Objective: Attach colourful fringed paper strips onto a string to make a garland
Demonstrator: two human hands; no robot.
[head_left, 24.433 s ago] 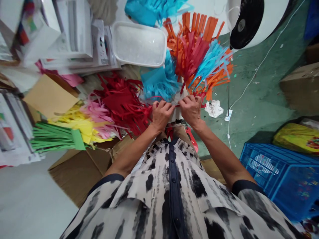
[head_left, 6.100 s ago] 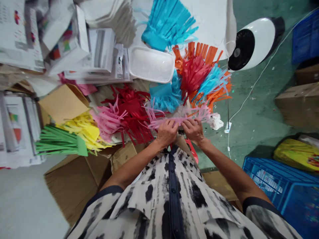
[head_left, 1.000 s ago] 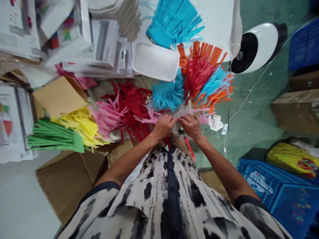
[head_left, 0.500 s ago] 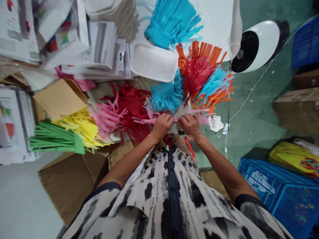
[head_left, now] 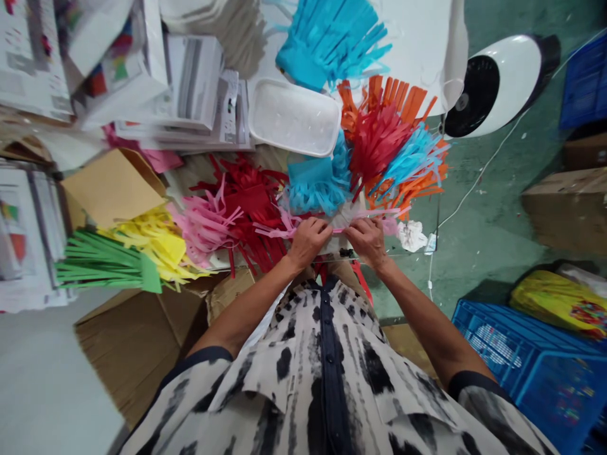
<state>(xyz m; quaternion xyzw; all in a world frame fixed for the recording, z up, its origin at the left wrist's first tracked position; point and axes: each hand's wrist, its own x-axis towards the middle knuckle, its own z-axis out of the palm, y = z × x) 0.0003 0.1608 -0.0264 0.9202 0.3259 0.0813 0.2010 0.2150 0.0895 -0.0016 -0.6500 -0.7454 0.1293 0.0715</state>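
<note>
Between my two hands runs a pink paper tassel (head_left: 337, 230), its middle drawn narrow and its cut strips fanning out at both ends. My left hand (head_left: 310, 240) pinches it on the left, and my right hand (head_left: 366, 240) pinches it a short way to the right. Just beyond my fingers lies a blue fringed paper bundle (head_left: 310, 183). Left of my left hand are red fringed paper (head_left: 246, 202) and a pink fringed bundle (head_left: 203, 221). A crumpled white tissue (head_left: 411, 236) sits right of my right hand.
A white plastic tray (head_left: 294, 117) stands beyond the bundles. Orange fringed paper (head_left: 403, 101) lies at the right, yellow (head_left: 152, 243) and green (head_left: 107, 260) at the left. Stacked white boxes (head_left: 194, 82) fill the far left. A blue crate (head_left: 531, 360) is on the floor.
My right hand has shifted slightly right, so the gap between my hands is a little wider. The pink tassel stays held in both.
</note>
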